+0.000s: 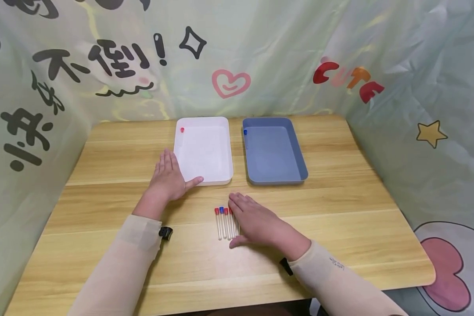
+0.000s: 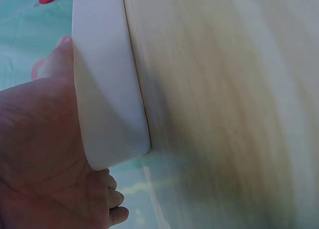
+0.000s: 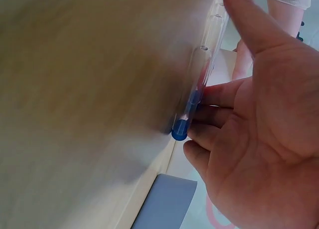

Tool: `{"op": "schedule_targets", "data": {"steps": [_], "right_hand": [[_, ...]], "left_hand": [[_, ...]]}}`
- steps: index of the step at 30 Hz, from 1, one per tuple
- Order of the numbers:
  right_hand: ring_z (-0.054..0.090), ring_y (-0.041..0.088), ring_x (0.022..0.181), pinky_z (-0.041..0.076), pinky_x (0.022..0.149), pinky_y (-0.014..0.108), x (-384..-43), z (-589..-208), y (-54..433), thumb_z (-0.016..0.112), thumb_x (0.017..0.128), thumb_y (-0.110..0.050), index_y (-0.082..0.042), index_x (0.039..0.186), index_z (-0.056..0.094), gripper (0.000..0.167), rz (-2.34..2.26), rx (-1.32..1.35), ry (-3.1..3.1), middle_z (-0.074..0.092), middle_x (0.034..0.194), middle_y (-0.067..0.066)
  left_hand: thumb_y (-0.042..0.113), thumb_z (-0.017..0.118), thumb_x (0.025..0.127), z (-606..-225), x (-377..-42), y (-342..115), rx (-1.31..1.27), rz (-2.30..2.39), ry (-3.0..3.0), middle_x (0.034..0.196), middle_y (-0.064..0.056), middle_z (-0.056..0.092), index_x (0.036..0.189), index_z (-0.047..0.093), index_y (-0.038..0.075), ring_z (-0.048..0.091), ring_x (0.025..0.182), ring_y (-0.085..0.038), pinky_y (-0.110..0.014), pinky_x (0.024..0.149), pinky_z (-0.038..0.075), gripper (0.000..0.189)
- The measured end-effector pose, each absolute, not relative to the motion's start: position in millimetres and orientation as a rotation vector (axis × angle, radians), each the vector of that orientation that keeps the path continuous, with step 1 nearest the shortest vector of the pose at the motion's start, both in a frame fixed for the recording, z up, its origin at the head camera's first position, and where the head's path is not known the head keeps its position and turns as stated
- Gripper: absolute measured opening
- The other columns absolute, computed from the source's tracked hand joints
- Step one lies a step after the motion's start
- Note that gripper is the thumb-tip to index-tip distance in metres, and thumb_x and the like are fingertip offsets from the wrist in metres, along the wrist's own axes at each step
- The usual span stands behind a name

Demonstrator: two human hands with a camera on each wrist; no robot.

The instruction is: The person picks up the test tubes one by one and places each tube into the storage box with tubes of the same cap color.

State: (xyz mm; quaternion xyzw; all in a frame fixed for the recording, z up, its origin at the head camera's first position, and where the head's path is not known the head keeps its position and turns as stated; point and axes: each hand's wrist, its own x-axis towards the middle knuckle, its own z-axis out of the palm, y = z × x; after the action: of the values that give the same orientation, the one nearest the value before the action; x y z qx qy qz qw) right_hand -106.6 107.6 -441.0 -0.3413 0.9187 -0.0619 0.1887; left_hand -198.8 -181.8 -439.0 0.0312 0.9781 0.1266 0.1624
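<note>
My left hand (image 1: 167,177) rests against the near-left corner of a white tray (image 1: 205,153), fingers straight and thumb spread along its front edge. The tray wall (image 2: 107,89) meets the palm in the left wrist view. Several slim clear test tubes (image 1: 223,226) with red or blue caps lie side by side on the table. Over the right end of this row lies my right hand (image 1: 256,219), fingers extended, hiding some tubes. In the right wrist view, a blue-capped tube (image 3: 199,69) lies close by the fingers; whether they touch is hard to tell.
A blue-grey tray (image 1: 276,153) stands right of the white one, with a small blue item (image 1: 245,132) at its far-left corner. A small red item (image 1: 182,130) is in the white tray's far-left corner. Printed cloth (image 1: 276,57) walls the wooden table (image 1: 339,210) behind and at the sides.
</note>
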Motion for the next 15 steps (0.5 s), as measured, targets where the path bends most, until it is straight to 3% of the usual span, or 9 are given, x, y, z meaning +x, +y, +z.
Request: {"op": "schedule_targets", "data": {"steps": [15], "right_hand": [[0.023,0.038,0.169,0.022,0.139,0.049,-107.3,-443.8,104.3,0.074,0.092,-0.070,0.006,0.166,0.034,0.113,-0.111,-0.995,2.612,0.024,0.180,0.022]], "left_hand": [[0.085,0.041,0.100,-438.1,-200.5,-182.5,0.089,0.352,2.774,0.171,-0.034,-0.032,0.162,-0.022,-0.014,-0.018,0.166,-0.052,-0.063,0.138,0.000,0.132]]}}
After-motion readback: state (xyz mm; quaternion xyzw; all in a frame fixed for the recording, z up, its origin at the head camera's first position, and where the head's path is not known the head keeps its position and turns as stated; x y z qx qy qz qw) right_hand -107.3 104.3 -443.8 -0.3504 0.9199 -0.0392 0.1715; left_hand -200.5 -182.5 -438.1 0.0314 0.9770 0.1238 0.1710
